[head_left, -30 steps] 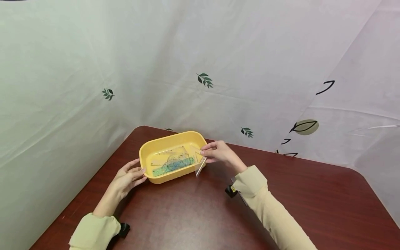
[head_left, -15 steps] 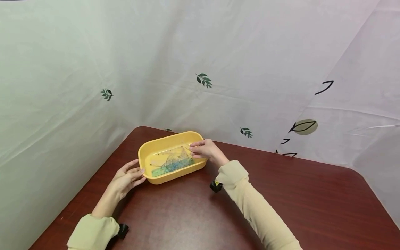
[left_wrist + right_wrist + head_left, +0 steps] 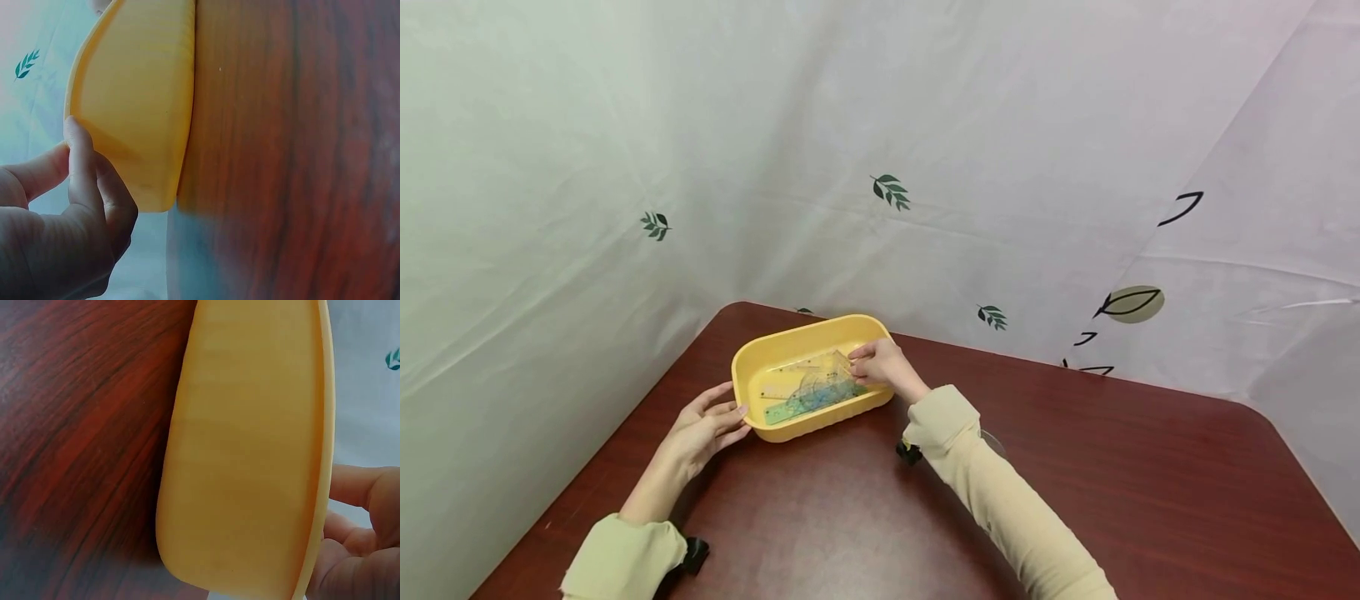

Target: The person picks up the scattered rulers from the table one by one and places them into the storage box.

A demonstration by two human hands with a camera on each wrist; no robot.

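Observation:
A yellow plastic basin (image 3: 805, 337) stands on the table, holding a green ruler (image 3: 784, 412) and several clear drawing pieces that overlap. My left hand (image 3: 700, 427) grips the basin's near left corner; in the left wrist view its thumb and fingers pinch the rim. My right hand (image 3: 877, 364) reaches over the right end into the basin, its fingertips pinching a clear set square (image 3: 841, 361) low above the other pieces. In the right wrist view the basin's outer wall (image 3: 244, 444) hides the fingertips and whatever they hold.
The dark red wooden table (image 3: 820, 517) extends to the right and toward me. A clear rounded piece (image 3: 993, 442) lies beside the right sleeve, partly hidden by it. White cloth (image 3: 1000, 167) with leaf prints hangs behind the table and along its left side.
My right hand has moved left from over the basin's right rim and down inside, bringing the clear set square in with it. The left hand stays at the corner.

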